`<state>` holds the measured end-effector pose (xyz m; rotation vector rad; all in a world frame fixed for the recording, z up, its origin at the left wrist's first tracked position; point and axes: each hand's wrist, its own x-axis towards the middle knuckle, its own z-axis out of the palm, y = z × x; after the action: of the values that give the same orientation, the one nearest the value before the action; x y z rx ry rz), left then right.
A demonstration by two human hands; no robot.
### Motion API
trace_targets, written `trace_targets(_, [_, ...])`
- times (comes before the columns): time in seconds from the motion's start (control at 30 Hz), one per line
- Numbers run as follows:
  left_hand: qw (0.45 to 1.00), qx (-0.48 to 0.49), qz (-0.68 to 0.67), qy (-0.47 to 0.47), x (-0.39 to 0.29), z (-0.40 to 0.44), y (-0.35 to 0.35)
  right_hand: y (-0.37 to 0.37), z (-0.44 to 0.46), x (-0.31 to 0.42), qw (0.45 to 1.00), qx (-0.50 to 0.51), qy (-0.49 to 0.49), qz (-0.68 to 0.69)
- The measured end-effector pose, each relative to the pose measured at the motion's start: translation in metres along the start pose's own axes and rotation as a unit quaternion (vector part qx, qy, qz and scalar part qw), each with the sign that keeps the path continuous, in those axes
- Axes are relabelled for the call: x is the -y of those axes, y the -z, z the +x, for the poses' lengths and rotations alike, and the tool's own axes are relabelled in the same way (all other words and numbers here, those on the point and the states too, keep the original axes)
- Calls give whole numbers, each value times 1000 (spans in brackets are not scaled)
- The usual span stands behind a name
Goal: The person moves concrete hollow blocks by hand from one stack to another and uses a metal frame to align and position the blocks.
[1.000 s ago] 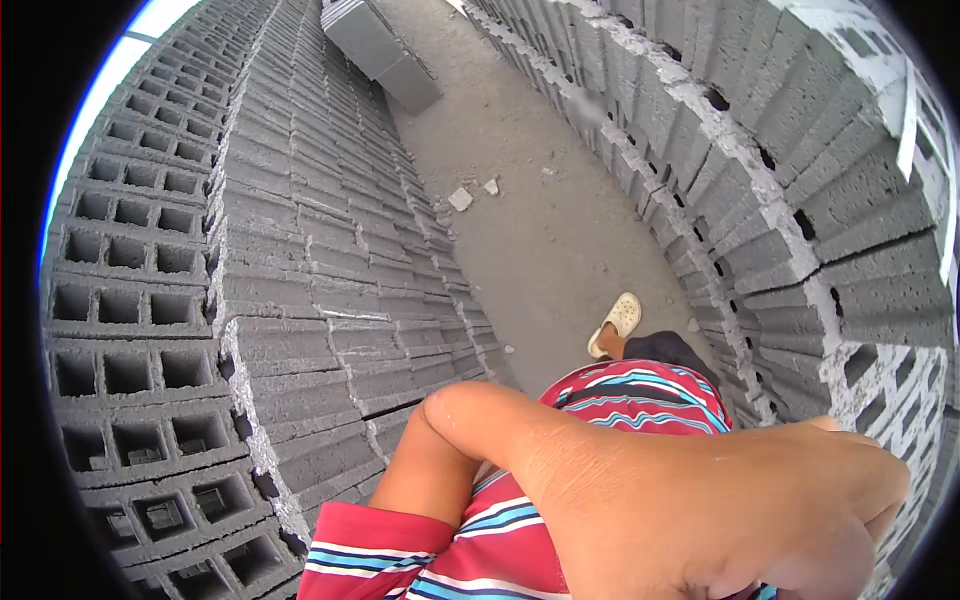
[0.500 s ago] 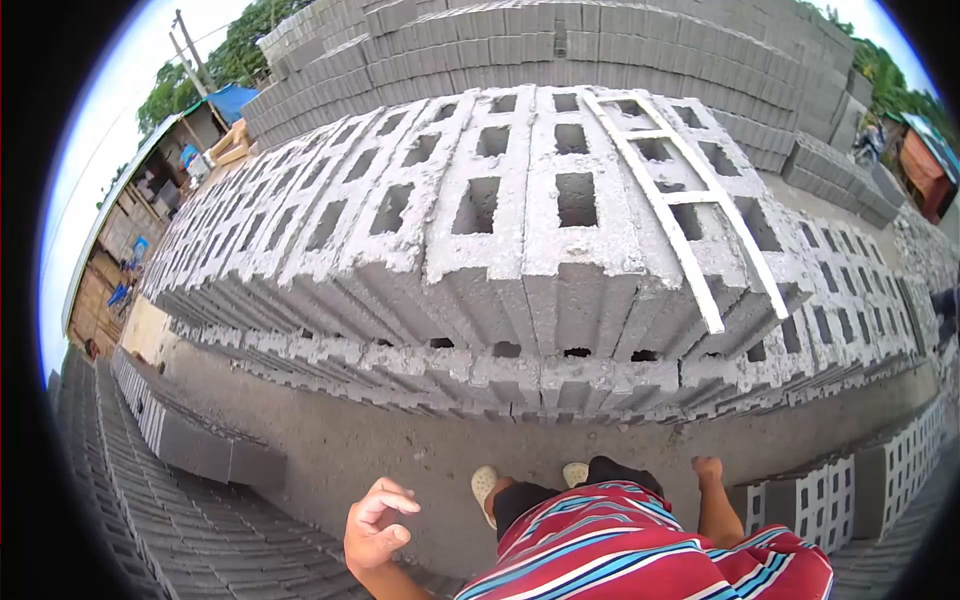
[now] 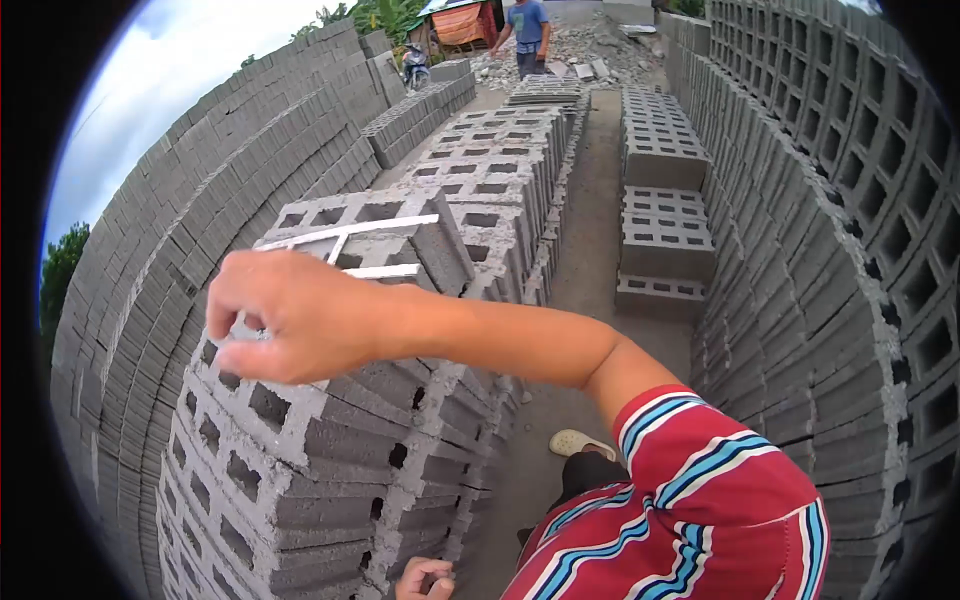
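Observation:
My right hand (image 3: 280,318) reaches leftward over the row of grey concrete hollow blocks (image 3: 285,440), palm down. Its fingers are bent and a gap shows between them and the thumb; nothing is visible in it. Just beyond the hand and forearm, a white ladder-shaped frame (image 3: 385,226) lies on top of the blocks, partly covered by my arm. At the bottom edge, my left hand (image 3: 425,580) hangs low beside the block row, its fingers loosely curled and apart from the thumb, and no object shows in it.
A narrow dirt aisle (image 3: 585,245) runs ahead, with short block stacks (image 3: 668,245) along it. High block walls (image 3: 830,250) rise on the right and more (image 3: 230,180) stand at left. A person in a blue shirt (image 3: 527,30) stands near rubble (image 3: 600,55); a motorcycle (image 3: 415,65) is parked behind.
The view has swung to the right, along the block row. My right arm has risen from beside my body and stretched across over the blocks. The white frame still lies on top.

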<state>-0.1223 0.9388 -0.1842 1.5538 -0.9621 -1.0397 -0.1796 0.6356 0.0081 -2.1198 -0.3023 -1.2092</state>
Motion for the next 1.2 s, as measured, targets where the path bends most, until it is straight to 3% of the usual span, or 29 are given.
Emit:
trace_targets(0.03, [996,18,-38,73,-7,5,-2,-45,12,8,993,76,83,-34])
trace_targets(0.07, [991,54,-45,116,-24,11,-7,-82,20,30,980,174,93,-14])
trace_targets(0.13, [988,117,-26,99,-28,18,-13,-118,25,54,957,263,117,-37])
trace_targets(0.23, [985,159,-18,64,-41,26,-25,-128,30,83,946,273,155,-81])
trace_targets(0.47, [991,131,-42,0,7,12,-4,-192,108,136,883,310,289,-201])
trace_targets(0.53, [994,102,-41,-10,10,-2,-3,-182,103,126,880,331,235,-248])
trace_targets(0.57, [996,79,-29,-2,7,-9,-3,-172,98,100,894,330,148,-265])
trace_targets(0.67, [997,47,-16,57,3,-37,7,-82,65,6,886,172,-48,-427])
trace_targets(0.73, [995,39,-47,85,17,-45,13,-13,52,-40,775,254,-258,-519])
trace_targets(0.8, [989,35,-101,98,29,-48,18,41,34,-78,707,365,-476,-376])
trace_targets(0.97, [995,47,-58,64,29,-11,14,66,19,-108,716,387,-481,-327])
trace_targets(1.07, [997,38,-26,58,9,6,2,79,44,-112,661,433,-533,-304])
trace_targets(1.1, [997,33,-28,58,3,7,-2,83,50,-112,649,458,-506,-335])
trace_targets(1.2, [999,16,-29,16,-10,8,-23,92,40,-134,690,417,-492,-331])
